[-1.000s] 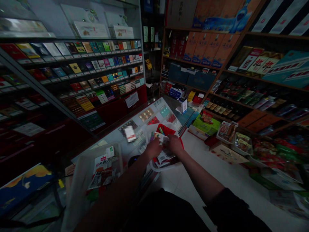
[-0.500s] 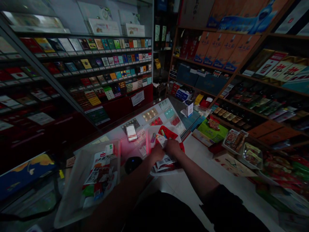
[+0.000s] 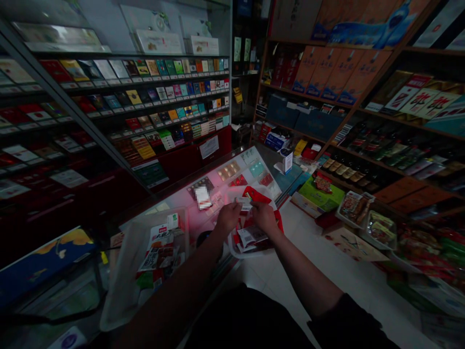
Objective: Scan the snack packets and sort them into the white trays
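Both hands are over a white plastic basket on the glass counter. My left hand pinches the left end of a small pale packet, whose kind I cannot make out. At the packet's right end, the fingers of my right hand are closed. Under the hands, the basket holds a red bag and several snack packets with white and dark printing. To the left, a second white basket holds more snack packets, partly hidden by my left forearm.
Small packs lie under the glass counter, and a blurred white item rests on it. A cigarette display stands behind. To the right are shelves of boxed bottles, a green box and food trays.
My hands have lifted slightly out of the basket, bringing the small pale packet up between them. My left hand has moved away from my right. The view has shifted a little.
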{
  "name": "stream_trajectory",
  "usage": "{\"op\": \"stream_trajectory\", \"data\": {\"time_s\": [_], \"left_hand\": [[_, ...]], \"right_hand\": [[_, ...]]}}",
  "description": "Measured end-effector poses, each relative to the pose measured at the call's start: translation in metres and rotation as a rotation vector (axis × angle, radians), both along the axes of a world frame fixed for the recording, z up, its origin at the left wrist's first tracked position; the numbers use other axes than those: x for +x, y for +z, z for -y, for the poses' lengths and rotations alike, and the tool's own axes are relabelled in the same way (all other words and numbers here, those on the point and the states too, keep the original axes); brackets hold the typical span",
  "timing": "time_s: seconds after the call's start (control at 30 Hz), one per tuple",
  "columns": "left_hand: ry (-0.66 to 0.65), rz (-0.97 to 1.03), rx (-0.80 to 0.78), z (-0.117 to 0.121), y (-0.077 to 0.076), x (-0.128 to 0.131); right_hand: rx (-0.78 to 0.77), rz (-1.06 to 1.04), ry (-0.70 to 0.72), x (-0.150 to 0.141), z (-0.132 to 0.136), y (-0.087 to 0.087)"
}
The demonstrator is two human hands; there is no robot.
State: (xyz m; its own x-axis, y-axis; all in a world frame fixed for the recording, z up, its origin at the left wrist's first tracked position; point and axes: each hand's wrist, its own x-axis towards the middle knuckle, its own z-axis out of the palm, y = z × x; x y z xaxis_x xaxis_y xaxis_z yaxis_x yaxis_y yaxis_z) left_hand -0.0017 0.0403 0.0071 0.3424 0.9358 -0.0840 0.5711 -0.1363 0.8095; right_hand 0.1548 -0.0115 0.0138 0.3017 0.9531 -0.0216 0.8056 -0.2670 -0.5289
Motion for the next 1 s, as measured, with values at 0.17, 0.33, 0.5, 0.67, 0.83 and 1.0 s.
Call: {"op": "stream_trajectory", "data": {"time_s": [0.17, 0.33, 0.5, 0.67, 0.83, 1.0], "left_hand": [[0.104, 0.022, 0.013, -0.003, 0.013, -0.032], [0.155, 0.011, 0.023, 0.000, 0.021, -0.069], [0.182, -0.027, 0.028, 0.002, 0.023, -0.106], [0.181, -0.066, 0.018, 0.000, 0.019, -0.133], [0.176, -0.092, -0.002, -0.003, 0.011, -0.145], [0.180, -0.144, -0.021, -0.004, -0.001, -0.148]], "right_hand": [[0.102, -0.093, 0.017, -0.035, 0.010, 0.021], [0.150, -0.154, 0.023, -0.071, 0.017, 0.029], [0.149, -0.208, 0.077, -0.101, 0.021, 0.026], [0.125, -0.273, 0.181, -0.120, 0.019, 0.016], [0.093, -0.249, 0.211, -0.129, 0.011, 0.005], [0.090, -0.237, 0.198, -0.134, 0.009, -0.004]]}}
